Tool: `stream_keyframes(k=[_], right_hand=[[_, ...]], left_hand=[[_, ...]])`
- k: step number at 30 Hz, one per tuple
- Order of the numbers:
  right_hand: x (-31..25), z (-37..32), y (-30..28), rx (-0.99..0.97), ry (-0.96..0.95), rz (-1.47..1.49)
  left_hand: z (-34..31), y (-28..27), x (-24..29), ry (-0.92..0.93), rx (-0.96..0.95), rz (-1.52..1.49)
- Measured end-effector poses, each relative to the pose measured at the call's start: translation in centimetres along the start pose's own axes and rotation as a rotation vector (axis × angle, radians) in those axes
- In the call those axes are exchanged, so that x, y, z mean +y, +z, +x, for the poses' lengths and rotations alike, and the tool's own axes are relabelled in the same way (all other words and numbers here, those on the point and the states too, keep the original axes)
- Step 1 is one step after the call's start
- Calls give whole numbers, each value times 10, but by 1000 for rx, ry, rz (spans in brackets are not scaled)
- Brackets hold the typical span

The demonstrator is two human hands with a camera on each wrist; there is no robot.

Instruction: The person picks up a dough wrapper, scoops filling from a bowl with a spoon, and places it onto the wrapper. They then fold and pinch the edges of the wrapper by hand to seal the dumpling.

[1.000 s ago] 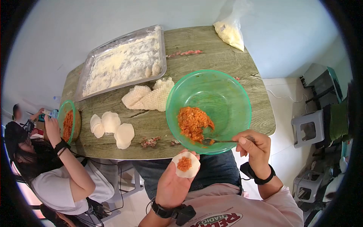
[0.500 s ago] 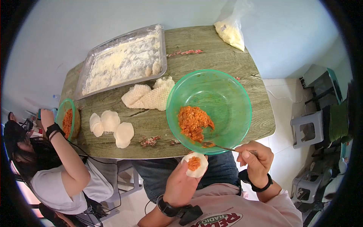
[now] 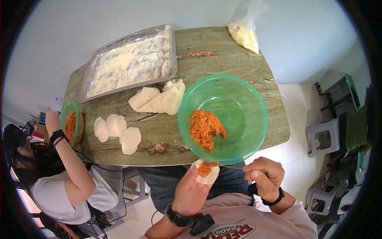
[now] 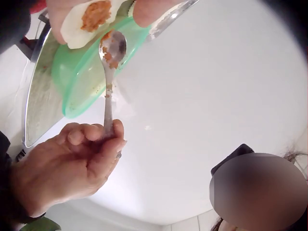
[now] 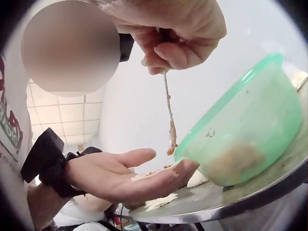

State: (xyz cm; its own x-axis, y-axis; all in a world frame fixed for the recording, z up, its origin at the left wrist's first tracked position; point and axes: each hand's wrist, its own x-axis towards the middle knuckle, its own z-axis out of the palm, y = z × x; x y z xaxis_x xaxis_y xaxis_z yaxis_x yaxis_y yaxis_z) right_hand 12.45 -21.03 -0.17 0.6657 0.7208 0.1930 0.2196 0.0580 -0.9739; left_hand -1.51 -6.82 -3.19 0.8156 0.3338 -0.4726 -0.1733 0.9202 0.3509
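On the upturned fingers of my left hand (image 3: 191, 192) lies a round white wrapper (image 3: 208, 178) with orange filling (image 3: 204, 171) at its middle. My right hand (image 3: 266, 177) pinches the handle of a metal spoon (image 4: 109, 91), whose bowl, smeared with orange bits, is over the wrapper's edge in the head view. In the right wrist view the left hand (image 5: 120, 178) is flat below the spoon tip (image 5: 172, 144). Just beyond the hands stands the green bowl (image 3: 246, 119), with a mound of orange filling (image 3: 206, 128) on its left side.
Several wrappers (image 3: 130, 140) lie left on the table (image 3: 159, 133). Behind are a cream cloth (image 3: 157, 100), a floured metal tray (image 3: 131, 63) and a plastic bag (image 3: 243, 36). At the left, another person (image 3: 63, 187) reaches beside a second bowl (image 3: 71, 123). Grey stools (image 3: 323, 137) stand at the right.
The spoon has moved from the green bowl's near edge to over the wrapper, my right hand shifting slightly left and down. My left hand has come right. The other person's arm has lowered.
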Motion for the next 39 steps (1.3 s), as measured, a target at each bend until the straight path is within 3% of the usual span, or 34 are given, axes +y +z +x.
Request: stream_keyframes(k=[4,9,13,16,18,19,22,30,36,39], right_hand=[[4,-2,2,-35,-47,-34],[3,2,6,-180,-287,-143],[-1,4,1,-249,-308,-131],[-4,5,0,-296,-290,-166],[-3,4,-1,-101,-225,-25],[-3,5,0,-102,-226,-26],[0,12,4,95,-18,1],[5,42,25,18,119,-140],[18,50,31,-34,-7,-218],[19,49,25,-31,34,-125]], left_hand=[[-2,-2,3,-1,21,-45],[-9,1,8,13,-12,-42],[-14,0,11,41,-27,-25],[-13,-3,12,46,-41,-42],[-14,-1,14,45,-25,-9],[-14,0,14,43,-9,26],[-15,-2,14,36,2,8],[-17,-3,15,40,-10,-8],[-18,-2,17,55,-6,-12],[-18,-1,18,53,-4,-11]])
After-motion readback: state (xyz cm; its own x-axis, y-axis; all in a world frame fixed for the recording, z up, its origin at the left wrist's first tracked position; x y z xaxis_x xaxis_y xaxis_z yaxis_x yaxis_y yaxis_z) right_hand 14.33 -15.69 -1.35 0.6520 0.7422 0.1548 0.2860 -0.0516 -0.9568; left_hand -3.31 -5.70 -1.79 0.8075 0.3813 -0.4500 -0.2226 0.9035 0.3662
